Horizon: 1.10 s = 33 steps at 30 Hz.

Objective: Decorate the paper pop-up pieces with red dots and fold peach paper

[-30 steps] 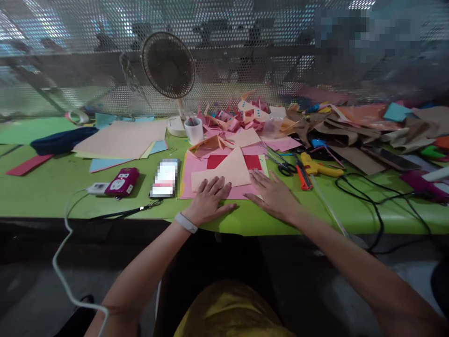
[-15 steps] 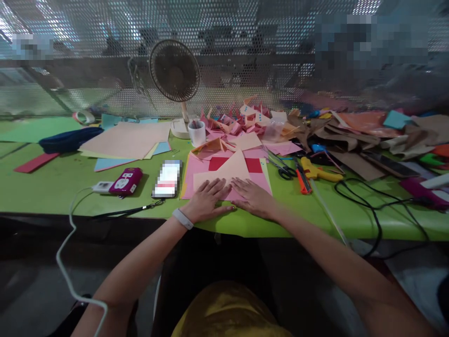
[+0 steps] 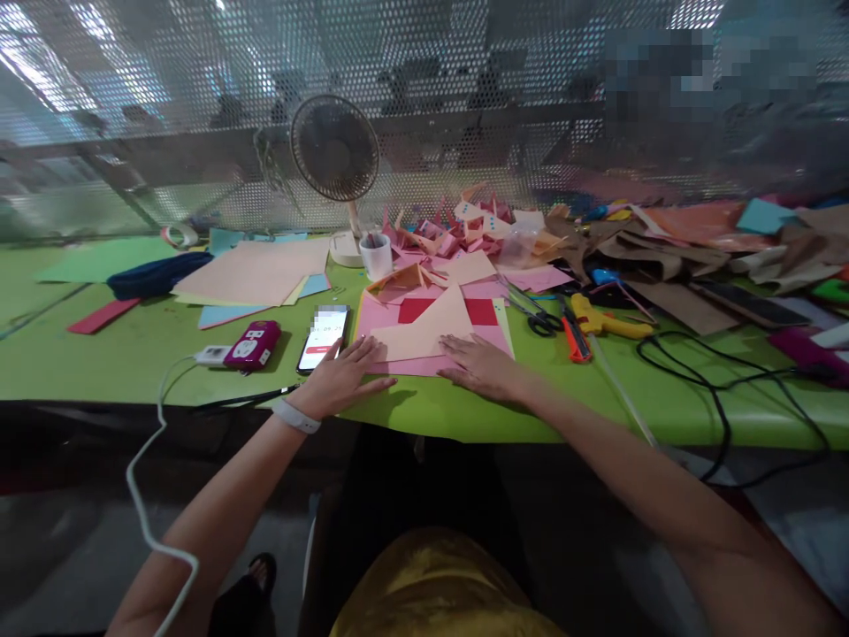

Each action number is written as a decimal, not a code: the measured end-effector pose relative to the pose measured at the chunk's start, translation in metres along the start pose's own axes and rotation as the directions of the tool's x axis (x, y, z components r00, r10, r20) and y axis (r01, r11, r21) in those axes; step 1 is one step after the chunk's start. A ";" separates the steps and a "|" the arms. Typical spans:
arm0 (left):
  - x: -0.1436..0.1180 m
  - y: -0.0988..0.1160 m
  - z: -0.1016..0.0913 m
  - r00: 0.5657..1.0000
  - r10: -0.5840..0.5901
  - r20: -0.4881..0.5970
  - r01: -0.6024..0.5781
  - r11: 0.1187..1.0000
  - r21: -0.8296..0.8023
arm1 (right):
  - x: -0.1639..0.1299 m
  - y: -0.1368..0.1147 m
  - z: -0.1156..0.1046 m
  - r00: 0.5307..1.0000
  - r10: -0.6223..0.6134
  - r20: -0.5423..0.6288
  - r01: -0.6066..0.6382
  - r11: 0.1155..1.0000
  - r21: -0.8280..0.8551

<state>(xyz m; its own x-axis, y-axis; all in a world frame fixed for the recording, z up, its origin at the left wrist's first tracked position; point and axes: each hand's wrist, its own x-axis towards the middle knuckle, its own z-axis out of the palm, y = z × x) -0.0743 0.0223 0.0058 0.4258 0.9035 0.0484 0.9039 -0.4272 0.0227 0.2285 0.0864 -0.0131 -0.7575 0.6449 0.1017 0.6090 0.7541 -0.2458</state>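
A folded peach paper [image 3: 428,329] lies on pink [image 3: 372,316] and red [image 3: 415,308] sheets on the green table [image 3: 99,354]. My right hand [image 3: 478,366] rests flat, fingers spread, on the peach paper's lower right part. My left hand [image 3: 341,378] lies flat with fingers apart at the paper's lower left corner, beside a phone [image 3: 323,337]. Neither hand grips anything.
A magenta power strip [image 3: 253,345] with a white cable sits left of the phone. Scissors [image 3: 539,312], an orange cutter [image 3: 575,337], a yellow glue gun [image 3: 605,320] and black cables [image 3: 713,379] lie right. A fan [image 3: 336,165], a cup [image 3: 376,256] and paper scraps [image 3: 464,230] stand behind.
My left hand slid left off the middle of the peach paper toward the phone. My right hand moved left from the pink sheet's edge onto the peach paper.
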 end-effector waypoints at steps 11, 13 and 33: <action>0.009 -0.020 -0.014 0.990 -0.023 -0.140 0.013 0.997 -0.078 | 0.023 0.007 0.001 0.972 -0.206 -0.113 0.180 0.963 -0.201; 0.010 -0.021 -0.011 0.985 -0.022 -0.173 0.002 0.994 -0.112 | 0.021 0.006 0.001 0.961 -0.240 -0.138 0.202 0.949 -0.244; 0.045 -0.004 -0.011 0.845 0.154 -0.513 -0.246 0.962 -0.116 | 0.019 0.003 -0.020 0.873 -0.210 -0.441 0.110 0.964 -0.241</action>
<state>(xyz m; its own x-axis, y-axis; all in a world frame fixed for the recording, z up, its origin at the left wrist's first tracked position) -0.0594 0.0648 0.0189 0.4774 0.6800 0.5564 0.7605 -0.6370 0.1259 0.2202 0.1035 0.0077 -0.6850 0.4593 0.5655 0.5605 0.8282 0.0063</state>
